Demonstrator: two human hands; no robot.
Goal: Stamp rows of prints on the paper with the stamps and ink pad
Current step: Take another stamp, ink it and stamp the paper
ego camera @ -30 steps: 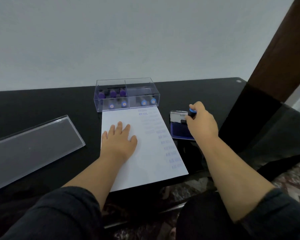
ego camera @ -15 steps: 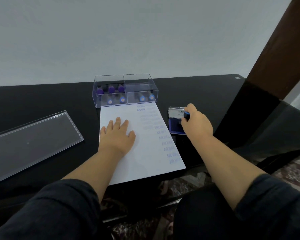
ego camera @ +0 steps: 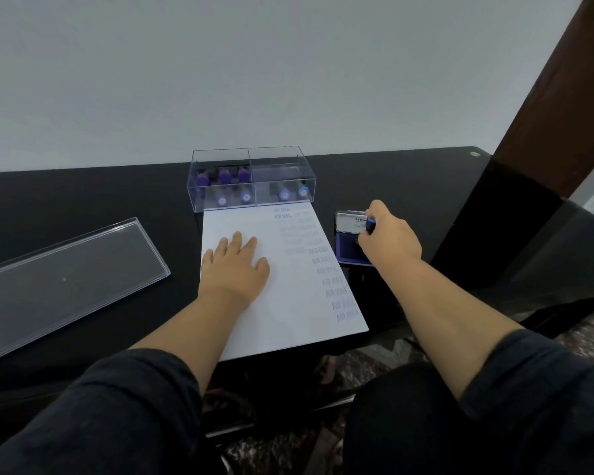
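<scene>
Down from its raised spot a second ago, the right hand (ego camera: 388, 240) grips the stamp (ego camera: 370, 224) on the pad (ego camera: 348, 250) by the paper's (ego camera: 288, 303) right edge, left hand (ego camera: 235, 265) flat on it; poor inking risks another faint print.

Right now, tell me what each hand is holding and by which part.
The right hand grips a stamp by its handle, over the ink pad. The left hand holds nothing; it rests flat on the paper.
</scene>
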